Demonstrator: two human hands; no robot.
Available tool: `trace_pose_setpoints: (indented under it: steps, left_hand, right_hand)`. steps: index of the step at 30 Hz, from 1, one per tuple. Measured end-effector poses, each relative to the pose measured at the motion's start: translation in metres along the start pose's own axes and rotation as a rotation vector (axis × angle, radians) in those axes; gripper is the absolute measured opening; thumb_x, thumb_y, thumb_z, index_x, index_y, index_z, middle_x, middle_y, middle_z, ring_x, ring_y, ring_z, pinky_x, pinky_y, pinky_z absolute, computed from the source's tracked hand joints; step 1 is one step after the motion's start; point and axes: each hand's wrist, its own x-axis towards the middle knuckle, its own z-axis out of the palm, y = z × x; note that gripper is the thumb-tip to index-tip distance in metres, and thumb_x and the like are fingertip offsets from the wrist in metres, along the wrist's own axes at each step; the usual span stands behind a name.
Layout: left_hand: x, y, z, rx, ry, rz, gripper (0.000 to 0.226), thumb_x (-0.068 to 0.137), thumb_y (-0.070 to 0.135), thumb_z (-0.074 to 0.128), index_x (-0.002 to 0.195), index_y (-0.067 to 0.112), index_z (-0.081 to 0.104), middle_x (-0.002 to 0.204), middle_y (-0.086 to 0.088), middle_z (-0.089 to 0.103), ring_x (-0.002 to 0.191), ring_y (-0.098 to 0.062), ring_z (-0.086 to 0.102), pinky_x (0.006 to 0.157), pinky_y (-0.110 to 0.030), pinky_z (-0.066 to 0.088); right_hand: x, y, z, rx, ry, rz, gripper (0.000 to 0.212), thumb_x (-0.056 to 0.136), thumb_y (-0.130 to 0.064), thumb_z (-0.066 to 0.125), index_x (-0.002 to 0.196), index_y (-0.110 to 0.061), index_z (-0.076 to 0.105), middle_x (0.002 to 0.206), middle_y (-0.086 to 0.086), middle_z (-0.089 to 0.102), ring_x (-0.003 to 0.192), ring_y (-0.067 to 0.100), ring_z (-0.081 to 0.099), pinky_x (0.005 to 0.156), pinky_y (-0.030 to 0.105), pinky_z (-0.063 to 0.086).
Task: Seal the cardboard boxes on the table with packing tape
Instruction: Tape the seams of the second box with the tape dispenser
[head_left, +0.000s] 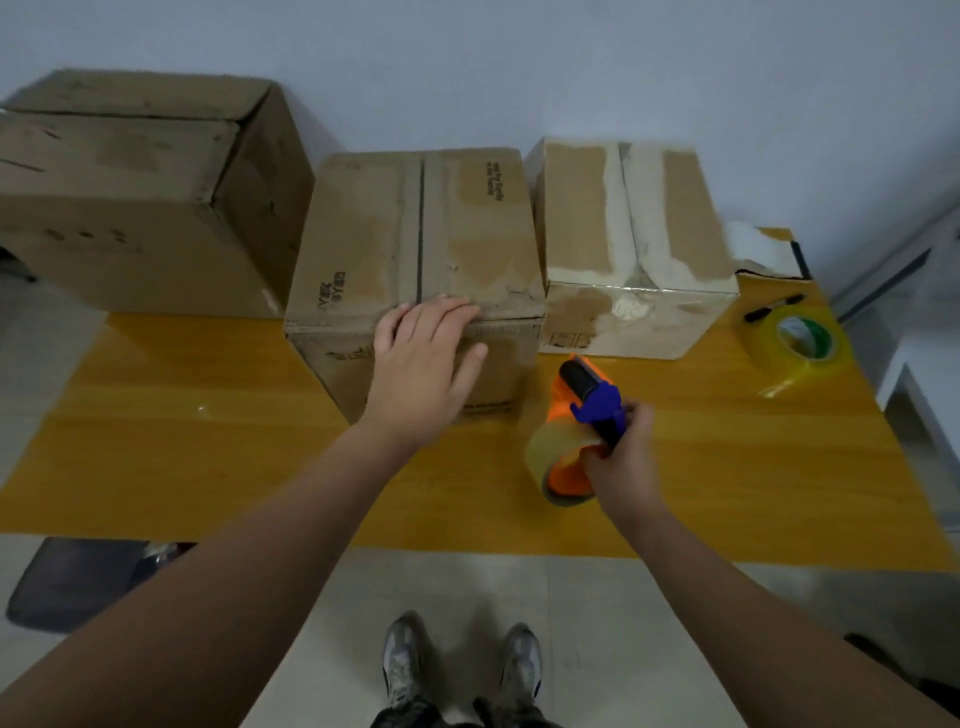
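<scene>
Gripping orange tape dispenser (576, 431), right hand (621, 457) closed.

We spot dark printed lettering on the middle box (415, 234): one short block near its left front edge, another small block on the right flap, both too blurred for us to read. The right box (634, 249) shows small printed symbols low on its front face, likewise unreadable.
</scene>
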Motion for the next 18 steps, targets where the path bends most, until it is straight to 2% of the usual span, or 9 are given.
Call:
trace_pose_setpoints:
  steps: [1, 3, 5, 7, 10, 12, 14, 16, 18]
  left_hand:
    - [0.0, 0.004, -0.005, -0.084, -0.02, -0.044, 0.037, 0.096, 0.036, 0.041, 0.127, 0.02, 0.054, 0.134, 0.004, 0.049, 0.131, -0.015, 0.034, 0.111, -0.034, 0.008]
    - [-0.005, 0.011, -0.02, -0.284, -0.02, -0.124, 0.029, 0.097, 0.032, 0.044, 0.12, 0.022, 0.059, 0.129, 0.005, 0.049, 0.126, -0.013, 0.035, 0.108, -0.03, 0.021]
    - [-0.013, 0.019, -0.036, -0.488, -0.007, -0.243, 0.029, 0.097, 0.037, 0.041, 0.111, 0.02, 0.061, 0.114, 0.006, 0.053, 0.111, -0.009, 0.045, 0.092, -0.018, 0.033]
    - [-0.016, 0.03, -0.05, -0.757, -0.148, -0.474, 0.047, 0.094, 0.055, 0.033, 0.107, 0.021, 0.061, 0.104, 0.007, 0.061, 0.098, -0.007, 0.057, 0.078, -0.016, 0.041]
    - [-0.012, 0.04, -0.066, -1.032, -0.429, -0.768, 0.071, 0.085, 0.071, 0.024, 0.103, 0.015, 0.064, 0.096, -0.003, 0.071, 0.088, -0.017, 0.067, 0.072, -0.028, 0.054]
    - [-0.01, 0.04, -0.075, -1.076, -0.442, -0.778, 0.067, 0.085, 0.069, 0.035, 0.097, 0.011, 0.066, 0.089, -0.008, 0.073, 0.082, -0.021, 0.069, 0.07, -0.029, 0.056]
    - [-0.011, 0.036, -0.082, -1.084, -0.374, -0.719, 0.05, 0.088, 0.057, 0.048, 0.09, 0.011, 0.066, 0.077, -0.005, 0.071, 0.071, -0.02, 0.065, 0.063, -0.028, 0.053]
    - [-0.011, 0.027, -0.087, -0.98, -0.304, -0.63, 0.031, 0.094, 0.039, 0.052, 0.083, 0.013, 0.065, 0.064, 0.003, 0.065, 0.062, -0.012, 0.06, 0.057, -0.024, 0.048]
    - [-0.011, 0.018, -0.092, -0.821, -0.262, -0.564, 0.026, 0.095, 0.029, 0.05, 0.078, 0.015, 0.063, 0.059, 0.006, 0.061, 0.056, -0.005, 0.056, 0.052, -0.019, 0.045]
  right_hand:
    - [0.0, -0.011, -0.004, 0.035, -0.006, -0.072, 0.067, 0.075, 0.011, 0.059, 0.112, -0.039, 0.033, 0.102, -0.011, 0.051, 0.087, 0.014, 0.055, 0.06, 0.018, 0.046]
    - [0.001, -0.032, -0.01, 0.043, -0.014, -0.214, 0.079, 0.075, 0.003, 0.069, 0.126, -0.045, 0.033, 0.113, -0.011, 0.05, 0.101, 0.001, 0.053, 0.075, 0.011, 0.048]
    - [0.004, -0.051, -0.012, -0.034, 0.009, -0.338, 0.082, 0.075, -0.007, 0.075, 0.137, -0.041, 0.031, 0.119, -0.009, 0.044, 0.109, -0.002, 0.046, 0.084, 0.006, 0.043]
    - [0.005, -0.066, -0.008, -0.085, 0.041, -0.429, 0.082, 0.077, -0.012, 0.075, 0.139, -0.039, 0.029, 0.118, -0.01, 0.039, 0.109, -0.008, 0.042, 0.084, 0.001, 0.039]
    - [0.005, -0.081, 0.002, -0.138, 0.062, -0.517, 0.08, 0.078, -0.01, 0.073, 0.14, -0.035, 0.029, 0.118, -0.01, 0.036, 0.108, -0.015, 0.038, 0.084, 0.0, 0.035]
    - [0.004, -0.087, 0.009, -0.175, 0.05, -0.547, 0.079, 0.077, -0.005, 0.072, 0.14, -0.03, 0.031, 0.119, -0.007, 0.036, 0.108, -0.009, 0.039, 0.087, 0.005, 0.036]
    - [0.001, -0.092, 0.016, -0.187, 0.013, -0.549, 0.082, 0.075, -0.001, 0.071, 0.14, -0.032, 0.03, 0.12, -0.006, 0.035, 0.109, -0.006, 0.039, 0.088, 0.006, 0.036]
    - [-0.002, -0.094, 0.022, -0.223, -0.037, -0.549, 0.087, 0.075, 0.001, 0.07, 0.142, -0.032, 0.028, 0.119, -0.009, 0.032, 0.109, -0.005, 0.039, 0.087, 0.001, 0.035]
    - [-0.004, -0.099, 0.027, -0.306, -0.095, -0.547, 0.092, 0.075, -0.001, 0.072, 0.144, -0.034, 0.022, 0.119, -0.015, 0.027, 0.108, -0.002, 0.038, 0.081, -0.001, 0.037]
